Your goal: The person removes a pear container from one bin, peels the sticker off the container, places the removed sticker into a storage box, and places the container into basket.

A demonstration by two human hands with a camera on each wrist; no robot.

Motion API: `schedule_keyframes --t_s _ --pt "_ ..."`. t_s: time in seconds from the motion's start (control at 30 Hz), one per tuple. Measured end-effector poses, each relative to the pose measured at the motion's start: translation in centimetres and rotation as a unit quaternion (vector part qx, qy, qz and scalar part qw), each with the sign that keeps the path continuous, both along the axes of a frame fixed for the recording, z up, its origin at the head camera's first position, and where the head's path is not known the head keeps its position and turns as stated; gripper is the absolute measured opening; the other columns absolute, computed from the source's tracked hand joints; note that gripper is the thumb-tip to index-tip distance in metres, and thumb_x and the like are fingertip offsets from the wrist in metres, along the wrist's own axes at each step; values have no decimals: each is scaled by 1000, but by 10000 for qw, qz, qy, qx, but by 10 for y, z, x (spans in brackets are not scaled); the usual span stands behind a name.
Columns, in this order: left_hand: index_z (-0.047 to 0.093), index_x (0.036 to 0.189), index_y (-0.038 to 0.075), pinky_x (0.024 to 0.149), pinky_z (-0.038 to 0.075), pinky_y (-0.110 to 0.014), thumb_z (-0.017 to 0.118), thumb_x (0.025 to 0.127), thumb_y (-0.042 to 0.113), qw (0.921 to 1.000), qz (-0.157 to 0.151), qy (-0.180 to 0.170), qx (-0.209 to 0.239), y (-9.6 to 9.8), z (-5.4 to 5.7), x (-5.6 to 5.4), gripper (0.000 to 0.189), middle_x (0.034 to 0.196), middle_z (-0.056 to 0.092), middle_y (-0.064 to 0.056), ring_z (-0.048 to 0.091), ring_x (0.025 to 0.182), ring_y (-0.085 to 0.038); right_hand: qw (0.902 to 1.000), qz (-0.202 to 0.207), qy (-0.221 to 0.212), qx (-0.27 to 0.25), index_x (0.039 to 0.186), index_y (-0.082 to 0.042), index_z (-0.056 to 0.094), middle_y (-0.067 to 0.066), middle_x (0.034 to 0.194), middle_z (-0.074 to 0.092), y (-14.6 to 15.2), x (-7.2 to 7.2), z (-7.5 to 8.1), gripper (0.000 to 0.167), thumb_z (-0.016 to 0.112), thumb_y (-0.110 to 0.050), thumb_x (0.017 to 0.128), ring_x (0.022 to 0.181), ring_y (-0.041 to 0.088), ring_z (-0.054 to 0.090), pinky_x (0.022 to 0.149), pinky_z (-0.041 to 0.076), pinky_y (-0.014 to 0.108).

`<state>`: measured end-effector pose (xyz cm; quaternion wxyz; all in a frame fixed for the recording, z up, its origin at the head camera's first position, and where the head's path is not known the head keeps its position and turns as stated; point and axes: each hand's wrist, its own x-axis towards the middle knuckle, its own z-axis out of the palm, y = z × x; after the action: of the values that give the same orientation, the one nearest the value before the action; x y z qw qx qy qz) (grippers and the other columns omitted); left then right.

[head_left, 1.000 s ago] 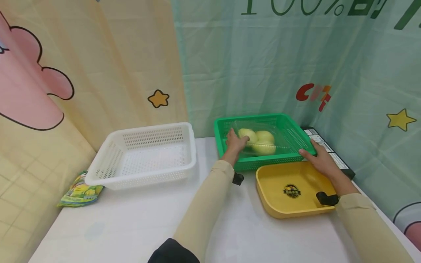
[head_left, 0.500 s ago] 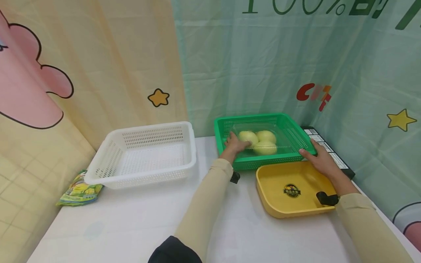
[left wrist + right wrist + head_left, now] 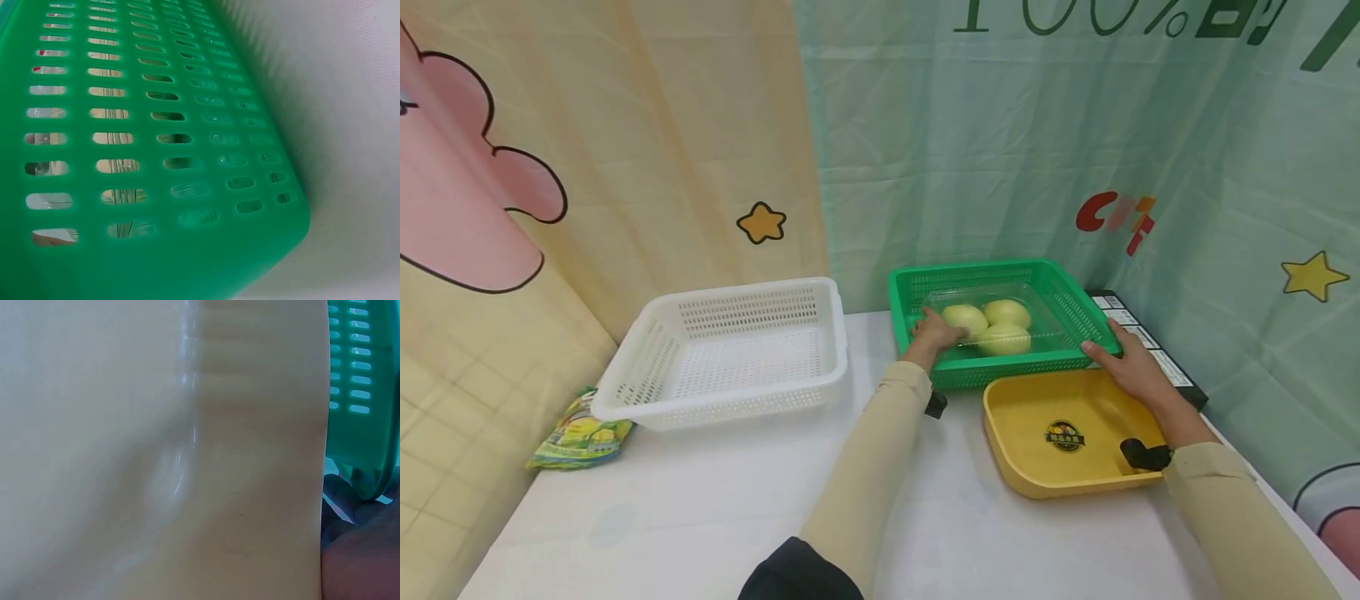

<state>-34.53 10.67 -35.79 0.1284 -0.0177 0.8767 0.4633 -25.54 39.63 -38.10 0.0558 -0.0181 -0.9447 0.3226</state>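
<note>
In the head view a clear plastic box (image 3: 1045,321) with three pale yellow-green round fruits (image 3: 1006,339) lies inside the green basket (image 3: 913,279). My left hand (image 3: 934,335) holds the box at its left end, thumb toward the fruits. The left wrist view is filled by the slotted wall of the green basket (image 3: 131,81), which hides most of that hand. My right hand (image 3: 1131,367) grips the basket's front right corner, thumb over the rim. Fingers (image 3: 344,497) curl beneath that corner in the right wrist view.
A yellow tray (image 3: 1037,475) with a round logo sits in front of the green basket, under the right wrist. On the left stand a white slotted basket (image 3: 730,408) and a colourful packet (image 3: 583,433). A black-edged white printed panel (image 3: 1172,367) lies right of the green basket.
The plastic box has gone from tilted to lying flatter and lower in the green basket. My left hand has sunk slightly with it. My right hand stays on the basket's corner.
</note>
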Motion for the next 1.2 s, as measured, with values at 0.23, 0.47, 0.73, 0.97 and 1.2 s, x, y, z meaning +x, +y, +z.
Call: schedule_keyframes --t_s 0.23,0.47,0.73,0.97,1.2 --pt "1 153 13 120 15 -50 57 93 33 9998 -23 78 187 -7 -1 -3 85 160 5 -14 3 148 -34 10000 4 -31 -24 149 2 -5 41 147 16 -4 -3 0 87 38 -51 97 127 55 27 104 22 71" --pt "4 152 8 120 16 -48 55 94 34 9987 -62 434 251 -11 2 0 82 160 7 -15 3 148 -34 10000 25 -55 -29 149 3 -5 41 147 15 -7 -3 2 87 39 -52 96 127 56 26 104 21 72" --pt "15 151 8 118 23 -46 56 93 33 9924 143 1099 532 -13 15 5 75 156 20 -15 16 146 -35 9999 41 -132 9 149 1 -5 41 146 16 -4 -2 4 86 38 -52 96 125 55 28 103 22 72" --pt "16 152 13 115 30 -47 58 93 30 9816 69 1082 1573 -32 31 20 74 158 19 -11 21 145 -31 9994 97 177 297 148 7 8 41 138 31 -4 3 6 81 41 -47 97 116 52 39 99 31 70" --pt "15 152 20 116 27 -46 57 92 35 9709 -197 865 2223 -71 42 42 75 159 19 -3 19 147 -25 9945 -72 768 706 142 13 24 42 132 36 -10 11 13 75 44 -44 97 115 55 36 98 26 70"
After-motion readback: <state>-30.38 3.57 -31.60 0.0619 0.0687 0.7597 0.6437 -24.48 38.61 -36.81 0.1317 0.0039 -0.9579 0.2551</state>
